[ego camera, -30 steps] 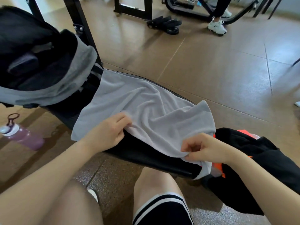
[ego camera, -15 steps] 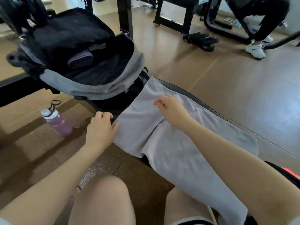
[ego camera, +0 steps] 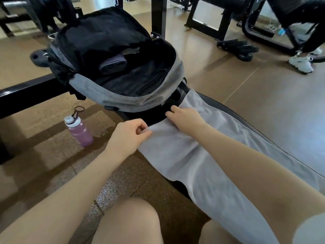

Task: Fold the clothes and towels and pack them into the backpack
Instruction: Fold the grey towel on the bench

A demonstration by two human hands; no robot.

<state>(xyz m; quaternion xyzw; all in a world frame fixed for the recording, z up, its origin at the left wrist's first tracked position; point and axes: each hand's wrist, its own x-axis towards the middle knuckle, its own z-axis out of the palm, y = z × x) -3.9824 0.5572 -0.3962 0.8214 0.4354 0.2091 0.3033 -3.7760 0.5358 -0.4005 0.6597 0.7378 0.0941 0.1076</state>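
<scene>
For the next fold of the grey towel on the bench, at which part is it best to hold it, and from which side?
Probably at the two corners of the end nearest the backpack. The towel lies flat along the bench, so come from above. The left hand already pinches the near corner; the right hand rests on that end's edge.
</scene>
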